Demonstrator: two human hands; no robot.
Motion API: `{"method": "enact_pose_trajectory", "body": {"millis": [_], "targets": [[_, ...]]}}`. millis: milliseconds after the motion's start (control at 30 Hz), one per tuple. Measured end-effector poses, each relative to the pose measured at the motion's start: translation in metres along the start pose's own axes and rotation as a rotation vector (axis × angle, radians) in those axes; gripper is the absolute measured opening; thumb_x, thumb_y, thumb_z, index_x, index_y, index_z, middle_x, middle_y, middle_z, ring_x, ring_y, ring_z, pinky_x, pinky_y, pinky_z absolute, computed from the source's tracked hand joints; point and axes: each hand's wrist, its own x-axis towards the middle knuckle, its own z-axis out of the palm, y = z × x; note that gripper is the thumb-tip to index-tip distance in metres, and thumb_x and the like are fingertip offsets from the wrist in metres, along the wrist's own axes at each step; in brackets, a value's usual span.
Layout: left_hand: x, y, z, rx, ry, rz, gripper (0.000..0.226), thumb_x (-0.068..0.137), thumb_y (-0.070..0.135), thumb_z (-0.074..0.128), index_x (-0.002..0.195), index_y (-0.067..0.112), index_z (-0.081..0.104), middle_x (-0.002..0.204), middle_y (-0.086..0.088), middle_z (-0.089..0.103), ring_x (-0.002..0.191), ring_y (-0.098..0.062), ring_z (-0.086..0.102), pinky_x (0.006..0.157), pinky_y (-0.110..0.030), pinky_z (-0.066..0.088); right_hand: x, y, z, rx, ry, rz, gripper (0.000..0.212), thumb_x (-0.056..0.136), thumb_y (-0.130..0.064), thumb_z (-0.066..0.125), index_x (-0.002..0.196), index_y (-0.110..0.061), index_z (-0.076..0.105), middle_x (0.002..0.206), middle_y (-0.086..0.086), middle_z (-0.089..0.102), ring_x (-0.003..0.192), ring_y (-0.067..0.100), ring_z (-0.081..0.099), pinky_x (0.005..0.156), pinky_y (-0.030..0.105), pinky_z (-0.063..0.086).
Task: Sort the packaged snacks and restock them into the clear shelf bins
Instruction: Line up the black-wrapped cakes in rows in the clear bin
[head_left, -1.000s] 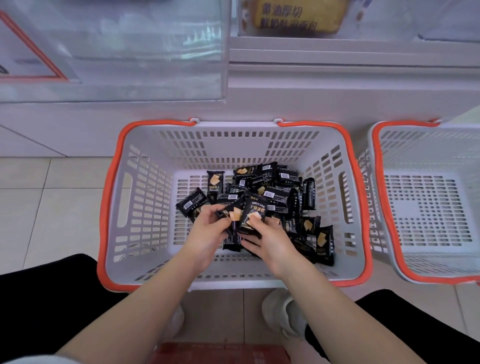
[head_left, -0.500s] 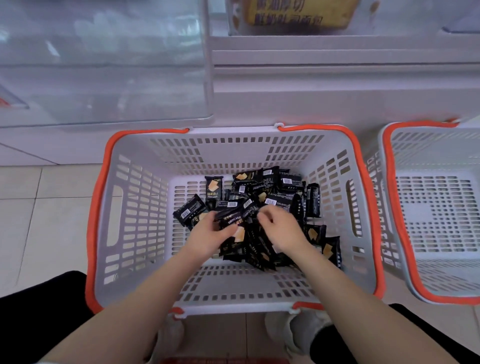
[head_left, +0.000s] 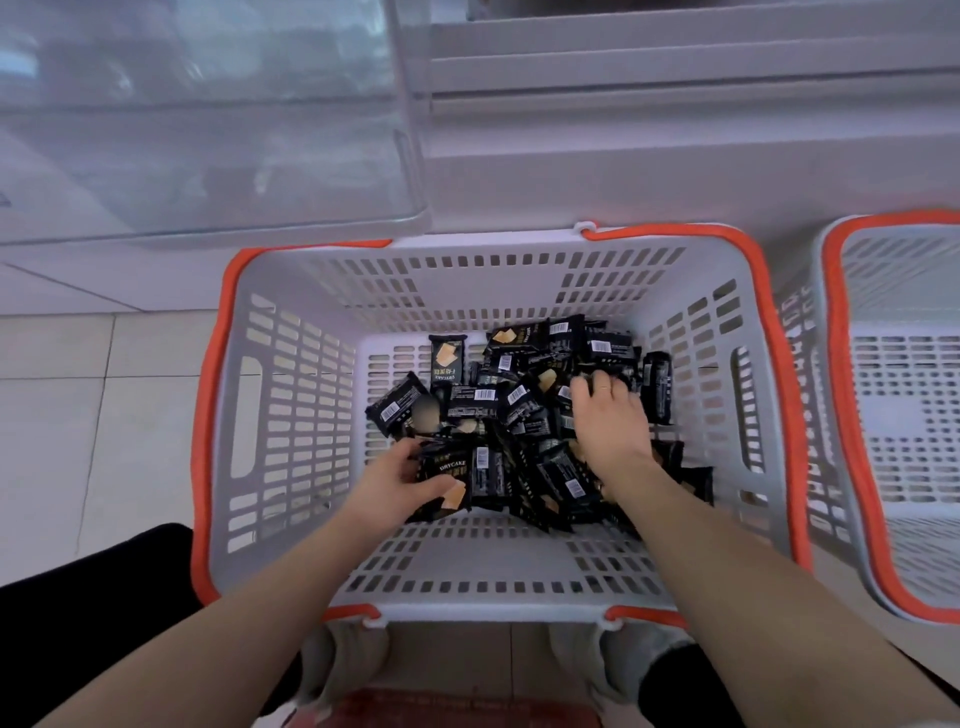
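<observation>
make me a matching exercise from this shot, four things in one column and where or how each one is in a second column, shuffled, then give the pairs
1. left hand
2. right hand
3. second basket
4. clear shelf bin

A. at the frame's right edge, no snacks visible in it
B. up left, above the basket
C. grips a black DRYCAKE pack
D. lies on the far right part of the snack pile

Pairs: 1-C, 2-D, 3-A, 4-B

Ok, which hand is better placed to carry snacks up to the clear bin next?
Probably the left hand: it already grips a stack of black Drycake snack packets and sits below the clear plastic shelf bin. The right hand lies atop the pile in the grey orange-rimmed basket, its grip hidden.
</observation>
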Motion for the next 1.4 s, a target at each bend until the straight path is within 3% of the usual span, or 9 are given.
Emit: {"method": "enact_pose_trajectory", "body": {"millis": [167, 300, 367, 467, 567, 733, 1000, 1167, 1400], "targets": [[0.001, 0.001, 0.006, -0.142, 0.026, -0.032, 0.047, 0.08, 0.034, 0.07, 0.12, 0.019, 0.049, 0.102, 0.01, 0.06, 0.081, 0.006, 0.058, 0.076, -0.011, 0.045, -0.01, 0.006, -0.018, 0.716, -0.044, 0.093, 0.036, 0.095, -0.014, 0.044, 0.13, -0.012, 0.035, 0.081, 0.006, 0.059, 0.063, 0.017, 0.053, 0.051, 0.027, 0.038], [0.0, 0.004, 0.019, -0.23, 0.072, -0.022, 0.054, 0.083, 0.029, 0.067, 0.13, 0.01, 0.048, 0.09, 0.018, 0.059, 0.068, 0.015, 0.048, 0.069, -0.01, 0.038, -0.039, 0.0, -0.037, 2.042, -0.389, 0.472, 0.014, 0.094, -0.002, 0.043, 0.102, -0.005, 0.054, 0.094, 0.019, 0.067, 0.071, 0.025, 0.068, 0.064, 0.035, 0.057], [-0.002, 0.007, 0.023, -0.279, 0.068, -0.016, 0.054, 0.083, 0.031, 0.067, 0.13, 0.011, 0.048, 0.086, 0.022, 0.055, 0.071, 0.012, 0.046, 0.076, -0.016, 0.037, -0.052, -0.005, -0.041, 2.198, -0.421, 0.461, 0.015, 0.093, 0.0, 0.044, 0.098, -0.005, 0.056, 0.088, 0.016, 0.067, 0.067, 0.025, 0.069, 0.059, 0.033, 0.057], [-0.008, 0.011, 0.026, -0.309, 0.048, 0.011, 0.028, 0.086, 0.034, 0.063, 0.111, 0.025, 0.054, 0.08, 0.029, 0.045, 0.07, 0.014, 0.045, 0.08, -0.018, 0.035, -0.068, -0.026, -0.044, 2.092, -0.387, 0.352, 0.017, 0.092, -0.002, 0.05, 0.098, -0.01, 0.063, 0.091, 0.007, 0.07, 0.078, 0.018, 0.067, 0.069, 0.033, 0.056], [-0.014, 0.015, 0.026, -0.307, 0.037, 0.07, 0.012, 0.09, 0.029, 0.059, 0.084, 0.038, 0.053, 0.077, 0.033, 0.056, 0.06, 0.023, 0.052, 0.053, 0.003, 0.036, -0.081, -0.052, -0.041, 1.883, -0.32, 0.303, 0.015, 0.09, -0.005, 0.056, 0.099, -0.015, 0.063, 0.094, 0.004, 0.068, 0.087, 0.018, 0.064, 0.084, 0.038, 0.054], [-0.026, 0.013, 0.022, -0.319, 0.046, 0.143, 0.029, 0.091, 0.038, 0.053, 0.119, 0.035, 0.045, 0.098, 0.031, 0.049, 0.084, 0.017, 0.048, 0.075, -0.004, 0.035, -0.089, -0.073, -0.043, 1.704, -0.136, 0.389, 0.008, 0.086, -0.014, 0.064, 0.091, -0.014, 0.057, 0.097, 0.01, 0.066, 0.087, 0.02, 0.061, 0.083, 0.035, 0.05], [-0.023, 0.001, 0.005, -0.195, 0.016, 0.196, 0.047, 0.08, 0.024, 0.071, 0.119, 0.028, 0.044, 0.101, 0.026, 0.052, 0.083, 0.026, 0.051, 0.073, -0.002, 0.039, -0.088, -0.074, -0.039, 1.342, -0.225, 0.135, 0.006, 0.091, -0.018, 0.056, 0.089, -0.016, 0.061, 0.087, -0.003, 0.062, 0.082, 0.012, 0.058, 0.08, 0.032, 0.05], [-0.017, -0.003, 0.001, -0.041, 0.009, 0.17, 0.049, 0.07, 0.03, 0.075, 0.114, 0.019, 0.055, 0.107, 0.003, 0.066, 0.102, -0.016, 0.062, 0.094, -0.041, 0.047, -0.08, -0.073, -0.031, 1.297, -0.395, -0.001, 0.012, 0.093, -0.016, 0.053, 0.095, -0.024, 0.062, 0.085, -0.007, 0.065, 0.076, 0.005, 0.063, 0.071, 0.02, 0.053], [-0.009, -0.009, -0.003, 0.137, 0.117, 0.127, 0.068, 0.078, 0.032, 0.073, 0.134, 0.013, 0.041, 0.104, 0.014, 0.047, 0.095, -0.002, 0.047, 0.068, -0.003, 0.036, -0.052, -0.044, -0.004, 0.711, -0.075, 0.381, 0.044, 0.092, -0.019, 0.054, 0.132, -0.01, 0.042, 0.132, 0.011, 0.044, 0.117, 0.028, 0.048, 0.093, 0.039, 0.044]]}}
